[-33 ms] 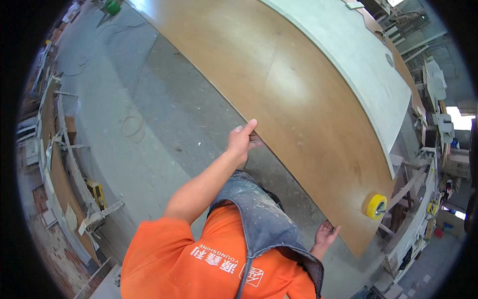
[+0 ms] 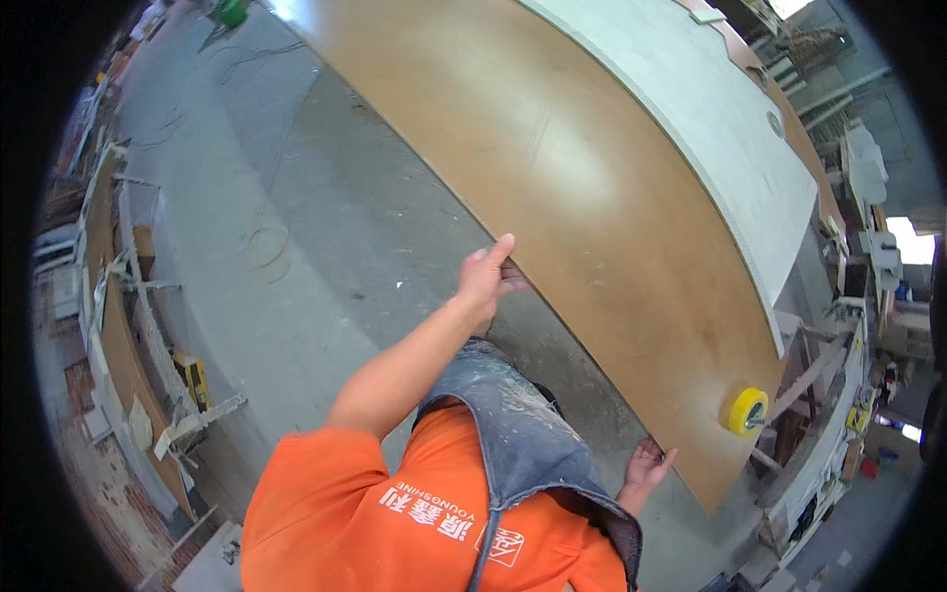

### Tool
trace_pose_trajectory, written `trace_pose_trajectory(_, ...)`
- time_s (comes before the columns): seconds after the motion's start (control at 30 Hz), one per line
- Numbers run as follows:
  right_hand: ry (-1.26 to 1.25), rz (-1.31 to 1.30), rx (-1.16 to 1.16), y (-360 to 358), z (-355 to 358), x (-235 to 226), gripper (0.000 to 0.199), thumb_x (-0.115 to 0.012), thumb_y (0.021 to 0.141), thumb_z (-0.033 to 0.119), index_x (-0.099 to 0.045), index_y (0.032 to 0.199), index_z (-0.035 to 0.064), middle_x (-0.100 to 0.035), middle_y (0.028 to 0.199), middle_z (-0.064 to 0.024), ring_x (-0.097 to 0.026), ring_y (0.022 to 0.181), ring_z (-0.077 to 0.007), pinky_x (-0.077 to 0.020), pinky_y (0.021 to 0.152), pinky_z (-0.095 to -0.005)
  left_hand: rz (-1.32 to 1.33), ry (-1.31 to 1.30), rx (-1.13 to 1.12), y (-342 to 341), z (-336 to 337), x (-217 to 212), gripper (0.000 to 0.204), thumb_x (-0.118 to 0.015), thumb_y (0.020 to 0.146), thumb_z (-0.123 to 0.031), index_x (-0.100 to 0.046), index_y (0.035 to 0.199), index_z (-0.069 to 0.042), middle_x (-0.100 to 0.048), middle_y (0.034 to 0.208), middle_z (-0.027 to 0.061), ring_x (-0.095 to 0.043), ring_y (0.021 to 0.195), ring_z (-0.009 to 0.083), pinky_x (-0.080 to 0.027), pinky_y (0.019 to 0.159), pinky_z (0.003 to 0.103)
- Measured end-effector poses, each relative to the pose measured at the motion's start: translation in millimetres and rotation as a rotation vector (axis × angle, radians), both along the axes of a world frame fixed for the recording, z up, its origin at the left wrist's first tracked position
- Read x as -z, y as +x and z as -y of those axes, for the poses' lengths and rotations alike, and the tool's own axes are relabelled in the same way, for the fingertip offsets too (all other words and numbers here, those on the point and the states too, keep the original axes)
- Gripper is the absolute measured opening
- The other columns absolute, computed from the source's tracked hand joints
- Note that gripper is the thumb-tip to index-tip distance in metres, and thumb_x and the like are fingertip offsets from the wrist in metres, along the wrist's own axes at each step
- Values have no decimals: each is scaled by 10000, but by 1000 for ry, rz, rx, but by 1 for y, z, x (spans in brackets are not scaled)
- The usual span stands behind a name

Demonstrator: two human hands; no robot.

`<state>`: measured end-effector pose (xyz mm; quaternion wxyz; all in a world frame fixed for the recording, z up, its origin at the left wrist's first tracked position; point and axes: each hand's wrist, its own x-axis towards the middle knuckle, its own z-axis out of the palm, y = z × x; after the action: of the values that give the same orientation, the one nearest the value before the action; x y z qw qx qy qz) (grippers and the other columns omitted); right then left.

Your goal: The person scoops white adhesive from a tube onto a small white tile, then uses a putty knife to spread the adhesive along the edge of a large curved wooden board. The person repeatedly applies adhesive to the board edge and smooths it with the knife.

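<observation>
A long brown board with a smooth, shiny face stretches from the far left down to a pointed corner at the near right. My left hand grips its near edge, thumb on the upper face and fingers curling beneath. Closer to the near corner, my right hand holds the same edge palm up, its fingers at the rim. A roll of yellow tape sits on the board near its right end. On the far side, a white sheet lies alongside the board.
Grey concrete floor spreads to the left, with a loose cable loop on it. Racks with leaning panels line the left side. A white-stained wooden frame stands beyond the board's right end. A green object is at the far left.
</observation>
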<state>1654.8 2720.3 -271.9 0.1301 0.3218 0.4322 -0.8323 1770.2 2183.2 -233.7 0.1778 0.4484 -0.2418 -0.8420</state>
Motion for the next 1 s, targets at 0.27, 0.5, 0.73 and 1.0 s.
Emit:
trace_pose_trajectory(0.27,-118,63,-474,-16,29,4,602,-674,922,499,-566,1349,88,-590,1345,-93,-552,1200,-280,-458,1018,-415,95,-185,540,52,-105,18,499,-680,937,-402,-632,1284,-47,-673,1213,122,-679,924,264,-583,757,402)
trace_pose_trajectory(0.5,-36,175,-1234,-45,191,20,591,-590,1001,374,-435,1471,51,-556,1399,-167,-590,1228,-324,-548,952,-431,892,-528,324,222,-203,104,344,-699,841,-375,-757,951,-54,-733,894,183,-711,847,331,-550,798,440)
trace_pose_trajectory(0.73,-81,71,-1695,47,267,-35,504,-624,986,316,-505,1394,45,-630,1274,-164,-671,1085,-298,-594,853,-402,1235,-64,-141,406,-304,114,374,-618,883,-366,-740,1015,-37,-726,947,214,-704,829,358,-547,759,473)
trace_pose_trajectory(1.0,205,10,-1987,166,346,-9,468,-601,971,152,-480,1392,-14,-680,1136,-188,-712,936,-319,-610,788,-418,937,296,-330,502,-352,179,326,-664,885,-301,-710,992,3,-693,843,145,-668,673,270,-536,558,429)
